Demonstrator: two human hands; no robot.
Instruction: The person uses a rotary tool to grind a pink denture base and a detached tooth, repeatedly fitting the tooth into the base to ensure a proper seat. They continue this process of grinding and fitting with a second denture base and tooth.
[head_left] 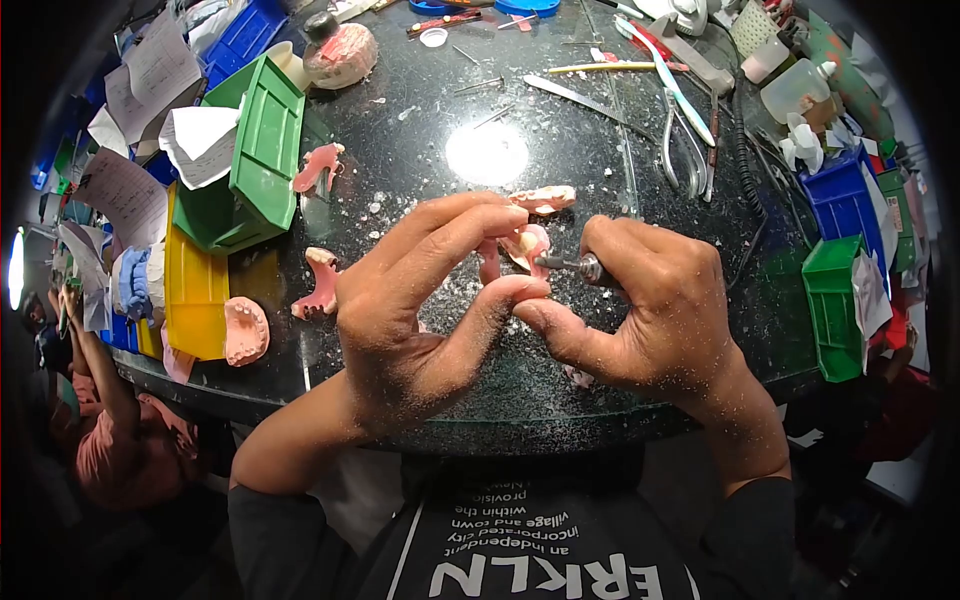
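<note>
Between thumb and fingers, my left hand (420, 285) grips a pink denture (537, 243) above the dark bench. My right hand (655, 300) is closed around a rotary handpiece (592, 268), and its bur meets the denture or sits right against it. Both thumbs come close together below the piece, and pale dust coats the hands. Just beyond my fingers lies another denture piece (545, 199) with teeth. Left of my left hand are a pink denture (319, 285) and a further pink piece (319, 168).
At left stand a green bin (270, 150), a yellow bin (195, 290) and a pink plaster cast (246, 330). Pliers (683, 150), a toothbrush (675, 85) and a knife (585, 103) lie at the back. A coiled cord (745, 170) and green bin (832, 300) are right. People sit at both sides.
</note>
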